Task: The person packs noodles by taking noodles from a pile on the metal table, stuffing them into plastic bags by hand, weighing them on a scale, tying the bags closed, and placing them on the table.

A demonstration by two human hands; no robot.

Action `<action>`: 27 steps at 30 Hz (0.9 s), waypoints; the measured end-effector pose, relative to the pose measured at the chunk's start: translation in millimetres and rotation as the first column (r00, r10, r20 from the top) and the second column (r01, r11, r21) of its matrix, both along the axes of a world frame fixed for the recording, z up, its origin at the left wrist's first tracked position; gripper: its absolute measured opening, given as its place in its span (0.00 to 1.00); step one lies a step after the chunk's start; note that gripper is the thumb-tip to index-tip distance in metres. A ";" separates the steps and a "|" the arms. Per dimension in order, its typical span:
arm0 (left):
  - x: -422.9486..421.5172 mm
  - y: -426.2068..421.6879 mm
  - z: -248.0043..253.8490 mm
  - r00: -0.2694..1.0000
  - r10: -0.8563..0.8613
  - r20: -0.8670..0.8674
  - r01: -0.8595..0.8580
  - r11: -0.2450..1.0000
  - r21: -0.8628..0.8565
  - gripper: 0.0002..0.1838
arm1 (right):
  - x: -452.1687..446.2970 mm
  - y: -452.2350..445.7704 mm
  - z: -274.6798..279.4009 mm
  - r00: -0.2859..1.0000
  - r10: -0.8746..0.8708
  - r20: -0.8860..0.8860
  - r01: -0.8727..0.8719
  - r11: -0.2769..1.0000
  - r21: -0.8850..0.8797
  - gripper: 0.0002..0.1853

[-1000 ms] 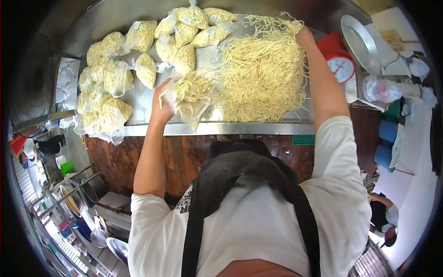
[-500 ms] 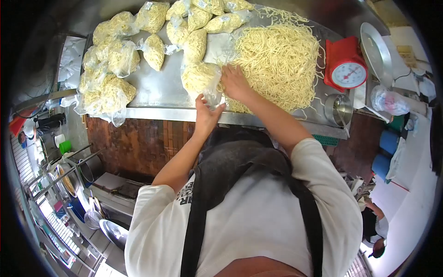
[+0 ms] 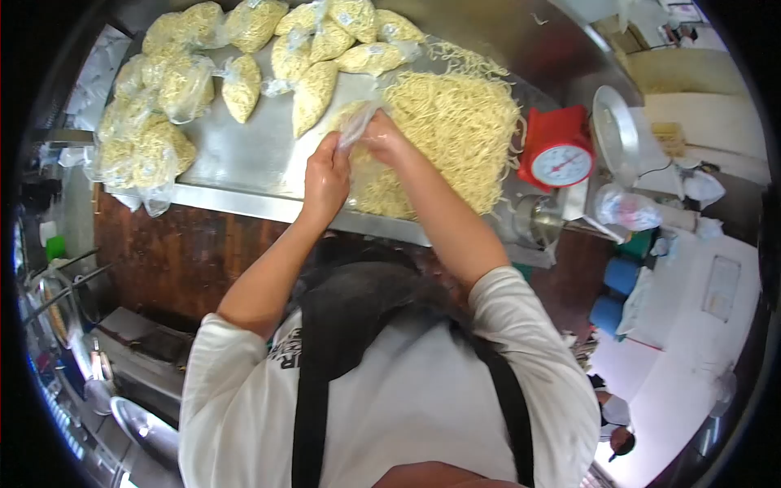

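Note:
Both hands grip a clear plastic bag of noodles [image 3: 355,125] above the metal table, left of the loose noodle pile. My left hand [image 3: 327,177] is closed on the bag's gathered plastic from the left. On the other side, my right hand [image 3: 382,137] has its fingers curled around the plastic, and its fingertips are partly hidden. Most of the bag's noodles are behind the hands. A broad heap of loose yellow noodles [image 3: 455,134] spreads to the right of my right hand. Just beyond the hands lies a filled noodle bag [image 3: 314,98].
Several more filled noodle bags [image 3: 183,85] cover the table's left and back. A red dial scale [image 3: 558,146] with a metal pan [image 3: 616,134] stands at the right. Near the front right edge sits a metal bowl [image 3: 538,217]. Another person [image 3: 615,416] is at the lower right.
My hands have come together at the bag's plastic, and the bag is lifted and turned. My right hand has left the noodle pile's edge. The whole view has shifted and rotated slightly.

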State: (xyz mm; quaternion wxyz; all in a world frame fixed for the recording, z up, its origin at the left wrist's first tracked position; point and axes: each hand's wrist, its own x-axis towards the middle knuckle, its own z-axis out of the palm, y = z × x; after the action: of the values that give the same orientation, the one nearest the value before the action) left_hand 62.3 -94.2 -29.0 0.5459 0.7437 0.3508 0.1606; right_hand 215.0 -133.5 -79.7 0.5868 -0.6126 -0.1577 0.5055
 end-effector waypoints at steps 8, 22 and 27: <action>-1.7 38.2 -52.3 0.951 0.241 0.193 -0.107 0.843 -0.526 0.09 | -21.8 -44.6 13.6 0.076 0.192 0.978 0.159 0.966 -0.202 0.23; 21.6 101.1 -14.2 0.832 -0.402 -0.383 0.516 0.814 0.267 0.09 | 3.7 -138.6 37.8 0.471 0.007 0.882 0.328 0.927 -0.182 0.11; 125.7 35.5 162.3 0.832 -0.546 0.103 0.547 0.837 0.016 0.10 | 91.8 -203.9 176.2 0.133 -0.376 0.917 0.500 0.824 0.265 0.12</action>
State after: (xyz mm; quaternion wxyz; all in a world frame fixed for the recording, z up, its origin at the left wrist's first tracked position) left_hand 188.0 -58.7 133.3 0.5915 0.7998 0.0964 0.0338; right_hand 306.8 -337.4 96.5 0.4626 -0.8353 -0.2594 -0.1450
